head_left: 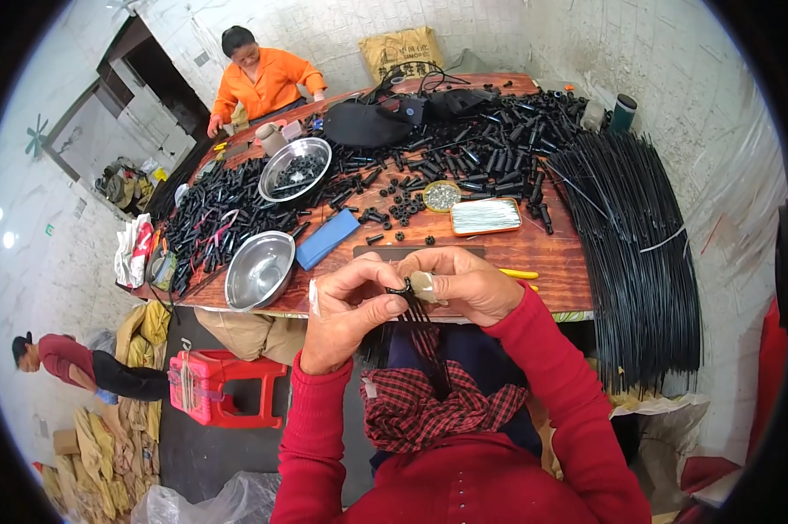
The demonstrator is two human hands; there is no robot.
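Note:
Above the table's front edge, my left hand (pixel 347 307) pinches a bundle of thin black rods (pixel 426 345) by its upper end, where they meet at a small dark fitting (pixel 402 289). The rods hang down toward a red-and-black checked cloth (pixel 437 406) on my lap. My right hand (pixel 471 284) closes its thumb and forefinger at the same end, close to the left fingertips. Pale wrapping covers some of the fingers; exactly what the right fingertips pinch is too small to make out.
On the wooden table (pixel 551 262) lie heaps of black fittings (pixel 223 205), two metal bowls (pixel 260 271), a blue box (pixel 327 238), an orange-rimmed tray (pixel 485 217) of pale thin pieces and yellow-handled pliers (pixel 520 274). Long black rods (pixel 638 262) stack at right. A person in orange (pixel 261 86) works across the table.

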